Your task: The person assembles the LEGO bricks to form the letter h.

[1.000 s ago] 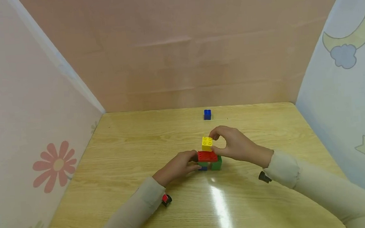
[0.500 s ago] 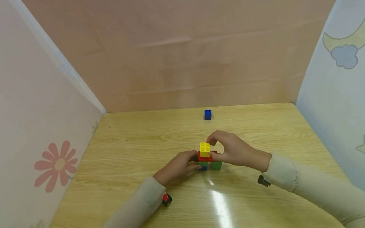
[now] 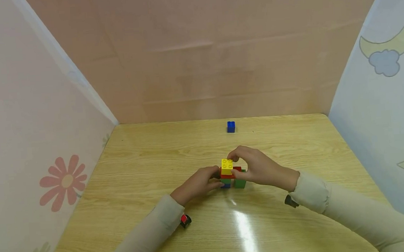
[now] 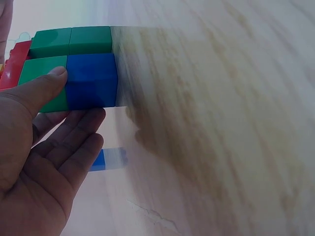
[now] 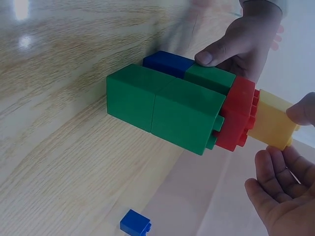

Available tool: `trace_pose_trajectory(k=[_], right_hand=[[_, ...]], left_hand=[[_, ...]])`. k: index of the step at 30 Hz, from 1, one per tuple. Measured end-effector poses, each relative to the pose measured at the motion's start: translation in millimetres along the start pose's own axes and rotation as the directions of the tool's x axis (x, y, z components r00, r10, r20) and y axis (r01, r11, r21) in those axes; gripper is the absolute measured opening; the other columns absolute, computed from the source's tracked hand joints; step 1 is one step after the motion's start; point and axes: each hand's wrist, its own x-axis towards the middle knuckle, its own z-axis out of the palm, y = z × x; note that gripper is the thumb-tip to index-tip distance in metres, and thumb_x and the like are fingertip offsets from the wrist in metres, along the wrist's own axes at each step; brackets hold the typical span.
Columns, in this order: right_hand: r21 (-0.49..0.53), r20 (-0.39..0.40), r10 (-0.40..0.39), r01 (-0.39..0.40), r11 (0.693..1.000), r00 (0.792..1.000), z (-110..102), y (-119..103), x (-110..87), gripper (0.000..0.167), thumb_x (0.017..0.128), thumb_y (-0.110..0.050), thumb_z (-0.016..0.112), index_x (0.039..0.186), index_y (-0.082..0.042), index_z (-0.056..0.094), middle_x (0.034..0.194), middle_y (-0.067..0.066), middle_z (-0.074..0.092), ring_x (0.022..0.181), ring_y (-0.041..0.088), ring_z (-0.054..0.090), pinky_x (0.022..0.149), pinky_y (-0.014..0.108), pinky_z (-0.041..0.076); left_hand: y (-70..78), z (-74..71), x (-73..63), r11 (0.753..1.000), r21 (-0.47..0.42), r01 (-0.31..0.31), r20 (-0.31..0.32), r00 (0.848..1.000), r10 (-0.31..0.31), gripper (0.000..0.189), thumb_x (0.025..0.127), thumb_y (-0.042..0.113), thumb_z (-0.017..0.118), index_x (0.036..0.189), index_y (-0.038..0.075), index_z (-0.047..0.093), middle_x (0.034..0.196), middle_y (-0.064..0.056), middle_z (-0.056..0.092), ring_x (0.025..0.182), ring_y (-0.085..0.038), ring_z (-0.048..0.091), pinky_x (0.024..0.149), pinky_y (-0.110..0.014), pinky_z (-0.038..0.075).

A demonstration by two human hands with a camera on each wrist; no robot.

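Note:
My left hand (image 3: 197, 185) grips the left column of a small toy brick structure, its thumb on a green brick (image 4: 53, 102) above a blue brick (image 4: 92, 81). Beside this stands a second column of two green bricks (image 5: 187, 115). A longer red brick (image 5: 237, 110) bridges both columns, its right end overhung by the green one's bare studs. Between thumb and fingers, my right hand (image 3: 262, 168) pinches a yellow brick (image 3: 227, 168) on the red brick's left end. Whether the yellow brick is pressed fully down I cannot tell.
A loose blue brick (image 3: 231, 126) stands near the back edge of the wooden table (image 3: 161, 144). Patterned walls (image 3: 57, 112) enclose the left and right sides, and a plain tan panel (image 3: 197, 56) rises behind.
My right hand has lowered the yellow brick and moved it slightly left, onto the red brick. The left hand has kept its grip on the structure.

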Motion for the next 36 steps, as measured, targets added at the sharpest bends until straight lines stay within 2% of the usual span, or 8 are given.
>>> trace_pose_trajectory(k=[15,23,28,36], right_hand=[[0.014,0.005,-0.024,0.024,1.000,1.000,0.8,1.0,1.9,0.033,0.082,-0.020,0.075,0.112,-0.013,0.062,0.101,-0.008,0.060,0.090,0.006,0.055,0.078,0.027,0.053],[-0.007,0.010,-0.034,0.034,0.999,0.999,2.3,0.7,1.9,0.032,0.083,-0.020,0.075,0.112,-0.013,0.062,0.101,-0.007,0.060,0.089,0.006,0.055,0.077,0.029,0.054],[-0.026,0.004,-0.064,0.064,0.998,0.998,3.6,-0.5,0.6,0.034,0.082,-0.020,0.077,0.112,-0.012,0.063,0.103,-0.006,0.061,0.092,0.007,0.056,0.079,0.028,0.054],[-0.063,-0.010,-0.104,0.103,0.993,0.995,3.3,-1.2,0.4,0.034,0.081,-0.020,0.077,0.111,-0.010,0.064,0.104,-0.004,0.062,0.093,0.007,0.058,0.081,0.025,0.054]], left_hand=[[3.2,-1.2,-1.0,1.000,-0.012,0.008,0.002,1.000,-0.008,0.030,0.093,0.022,0.068,0.120,0.016,0.058,0.118,0.007,0.065,0.110,-0.006,0.060,0.096,-0.025,0.047],[3.9,-0.8,-0.4,1.000,0.012,0.018,-0.003,1.000,-0.018,0.028,0.093,0.024,0.068,0.119,0.016,0.059,0.117,0.008,0.065,0.110,-0.006,0.060,0.095,-0.024,0.047],[2.9,0.1,-0.3,0.999,0.022,0.032,-0.006,0.999,-0.032,0.026,0.093,0.025,0.068,0.117,0.018,0.060,0.114,0.011,0.065,0.109,-0.004,0.060,0.094,-0.023,0.047],[1.1,1.0,-0.3,1.000,0.009,0.018,-0.008,1.000,-0.018,0.028,0.093,0.027,0.067,0.119,0.020,0.060,0.114,0.012,0.065,0.109,-0.003,0.059,0.095,-0.024,0.047]])
